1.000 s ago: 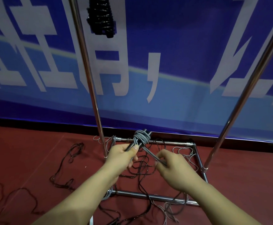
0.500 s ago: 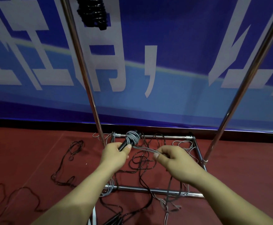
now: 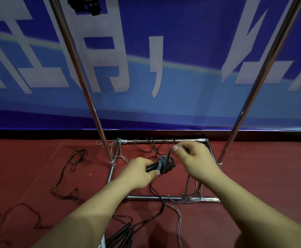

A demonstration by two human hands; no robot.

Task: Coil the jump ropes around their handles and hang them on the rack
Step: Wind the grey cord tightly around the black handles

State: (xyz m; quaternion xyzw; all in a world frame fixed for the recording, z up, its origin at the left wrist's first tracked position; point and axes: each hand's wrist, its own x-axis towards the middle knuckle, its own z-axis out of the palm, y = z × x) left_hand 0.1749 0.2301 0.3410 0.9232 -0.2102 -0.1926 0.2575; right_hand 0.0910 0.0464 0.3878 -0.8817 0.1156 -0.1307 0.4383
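My left hand (image 3: 139, 172) grips the black handles (image 3: 152, 167) of a jump rope, with grey rope coiled (image 3: 164, 164) round their far end. Just above and to the right, my right hand (image 3: 194, 159) pinches the loose grey rope (image 3: 170, 151), which runs from the coil up over my fingers. The rope's slack (image 3: 186, 190) hangs down to the floor. The chrome rack (image 3: 85, 86) stands ahead with two slanted poles and a rectangular base (image 3: 164, 198). A coiled black rope (image 3: 87, 4) hangs at the rack's top left, partly cut off.
Loose black ropes (image 3: 69, 176) lie tangled on the red floor at left and inside the rack base. More black handles (image 3: 121, 237) lie near the bottom edge. A blue banner (image 3: 182, 59) with white characters covers the wall behind.
The view has tilted down. My left hand turned the handles to point right. My right hand rose from beside the coil to above it, carrying the rope over.
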